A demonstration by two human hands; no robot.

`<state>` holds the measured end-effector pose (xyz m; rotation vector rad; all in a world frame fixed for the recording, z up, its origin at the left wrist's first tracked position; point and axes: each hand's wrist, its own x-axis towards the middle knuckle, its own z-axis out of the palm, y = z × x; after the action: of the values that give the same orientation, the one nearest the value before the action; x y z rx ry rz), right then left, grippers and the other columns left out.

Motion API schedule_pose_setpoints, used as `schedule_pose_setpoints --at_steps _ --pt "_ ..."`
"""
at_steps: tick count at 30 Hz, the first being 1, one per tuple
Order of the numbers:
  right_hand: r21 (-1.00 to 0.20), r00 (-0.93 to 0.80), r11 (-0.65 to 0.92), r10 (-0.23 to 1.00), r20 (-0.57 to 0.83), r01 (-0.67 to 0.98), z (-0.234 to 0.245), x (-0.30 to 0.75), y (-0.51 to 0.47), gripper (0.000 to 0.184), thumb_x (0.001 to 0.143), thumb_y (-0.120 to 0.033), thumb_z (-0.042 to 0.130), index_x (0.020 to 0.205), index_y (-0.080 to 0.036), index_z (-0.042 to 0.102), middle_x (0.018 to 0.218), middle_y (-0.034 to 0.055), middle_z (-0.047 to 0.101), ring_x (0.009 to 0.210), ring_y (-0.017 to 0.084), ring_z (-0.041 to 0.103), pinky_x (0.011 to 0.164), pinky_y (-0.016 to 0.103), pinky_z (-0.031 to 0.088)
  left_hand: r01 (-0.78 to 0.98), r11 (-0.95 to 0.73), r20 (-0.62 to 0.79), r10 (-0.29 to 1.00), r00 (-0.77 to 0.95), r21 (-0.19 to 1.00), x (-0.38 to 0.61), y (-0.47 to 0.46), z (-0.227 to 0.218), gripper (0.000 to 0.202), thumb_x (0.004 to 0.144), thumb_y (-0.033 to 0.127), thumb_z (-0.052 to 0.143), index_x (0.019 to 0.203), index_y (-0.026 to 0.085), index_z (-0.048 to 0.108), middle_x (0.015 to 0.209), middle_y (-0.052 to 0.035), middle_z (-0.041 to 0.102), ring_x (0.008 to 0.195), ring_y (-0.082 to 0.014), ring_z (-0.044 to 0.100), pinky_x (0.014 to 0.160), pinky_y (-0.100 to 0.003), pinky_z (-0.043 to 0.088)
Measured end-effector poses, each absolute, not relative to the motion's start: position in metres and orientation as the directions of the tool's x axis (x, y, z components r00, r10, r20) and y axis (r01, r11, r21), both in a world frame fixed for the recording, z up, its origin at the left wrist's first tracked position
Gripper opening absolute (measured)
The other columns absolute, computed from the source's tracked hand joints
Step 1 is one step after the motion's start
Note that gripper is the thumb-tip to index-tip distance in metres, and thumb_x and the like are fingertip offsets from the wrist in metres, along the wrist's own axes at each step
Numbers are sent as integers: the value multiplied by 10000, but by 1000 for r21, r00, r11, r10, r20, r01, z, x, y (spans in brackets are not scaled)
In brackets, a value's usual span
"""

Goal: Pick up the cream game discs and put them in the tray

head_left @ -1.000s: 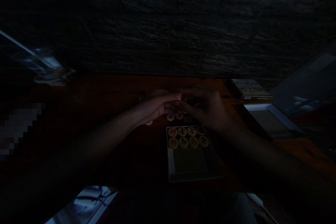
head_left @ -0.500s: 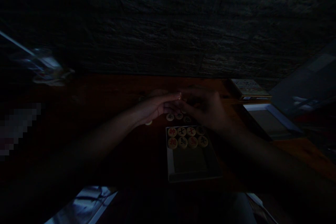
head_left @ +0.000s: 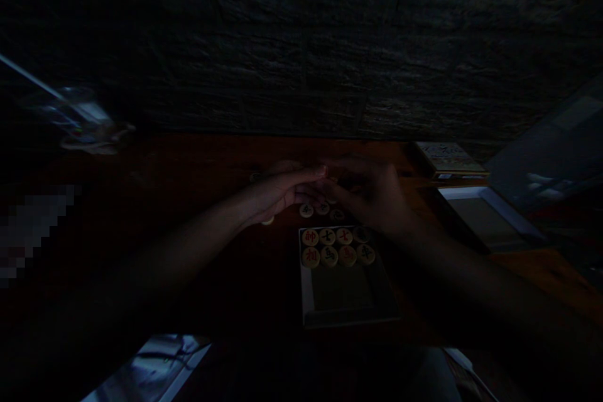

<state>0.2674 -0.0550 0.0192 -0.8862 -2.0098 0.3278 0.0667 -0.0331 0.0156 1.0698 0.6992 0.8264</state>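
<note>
My left hand (head_left: 288, 191) and my right hand (head_left: 379, 198) are close together above the table, fingertips meeting or nearly so. The left has its thumb stretched out and its fingers pointing right. On the right hand, thumb and forefinger are apart and arch leftward. Between and beneath them lie xiangqi pieces, partly hidden in the dark. Several loose xiangqi pieces (head_left: 306, 210) show just below the fingers. Nearer me is a shallow box (head_left: 308, 295); two rows of round pieces with red and dark characters (head_left: 311, 256) fill its far part. I see no piece gripped.
At the right lie another shallow tray (head_left: 516, 217) and, behind it, a flat printed box (head_left: 447, 154). A clear container with a straw (head_left: 87, 116) stands far left. The wooden table (head_left: 198, 160) meets a dark stone wall (head_left: 301, 63). Light is very dim.
Both hands hold nearly the same pose. The whole view has shifted very slightly; the pieces and the boxes stay in place.
</note>
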Motion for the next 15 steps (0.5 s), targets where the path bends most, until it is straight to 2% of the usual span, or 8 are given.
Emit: schedule_pose_setpoints --at_steps 10,15 --pt "-536 -343 702 704 622 469 22 266 -58 304 912 -323 758 1188 -198 777 963 66 799 769 179 729 670 282 546 -274 276 -100 850 518 921 67 -33 14 254 868 352 765 903 101 749 789 -97 780 662 -195 740 667 -319 611" --pt "-555 -338 690 718 609 465 20 267 -57 319 912 -316 753 1208 -198 773 954 59 805 774 184 735 685 290 555 -263 256 -96 860 501 930 68 -35 18 193 836 273 788 855 84 752 759 -93 773 655 -174 734 657 -277 601"
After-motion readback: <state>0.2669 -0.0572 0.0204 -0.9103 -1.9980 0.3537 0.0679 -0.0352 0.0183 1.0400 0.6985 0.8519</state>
